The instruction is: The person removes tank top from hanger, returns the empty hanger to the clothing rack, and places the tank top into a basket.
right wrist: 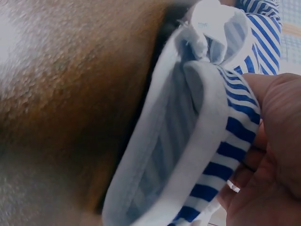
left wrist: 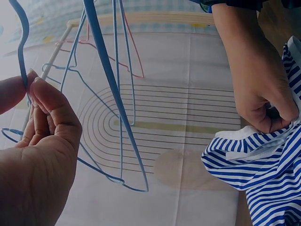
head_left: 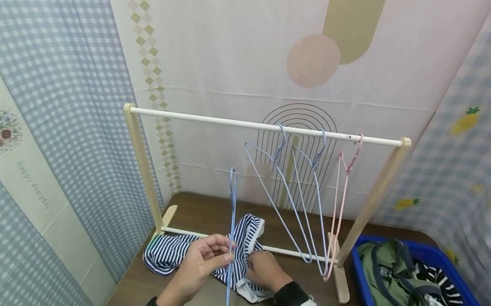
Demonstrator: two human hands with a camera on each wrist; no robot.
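Note:
My left hand [head_left: 198, 267] pinches a thin blue clothes hanger [head_left: 234, 207] between thumb and fingers; seen edge-on, it stands upright with its hook at the top. Beside it, my right hand [head_left: 266, 270] grips a blue-and-white striped shirt [head_left: 242, 238] near its white-trimmed edge. In the right wrist view, the white trim [right wrist: 211, 136] forms an open loop, and the fingers lie against the striped cloth behind it. Part of the shirt spreads left on the table, under the rack's lower bar. The hanger passes in front of the shirt in the head view.
A wooden rack with a white rod [head_left: 213, 120] spans the brown table [head_left: 202, 208]. Two blue hangers [head_left: 287, 188] and a pink hanger [head_left: 344, 194] hang on its right half. At the right, a blue basket [head_left: 468, 287] holds a green garment [head_left: 393, 291] and dark striped clothes.

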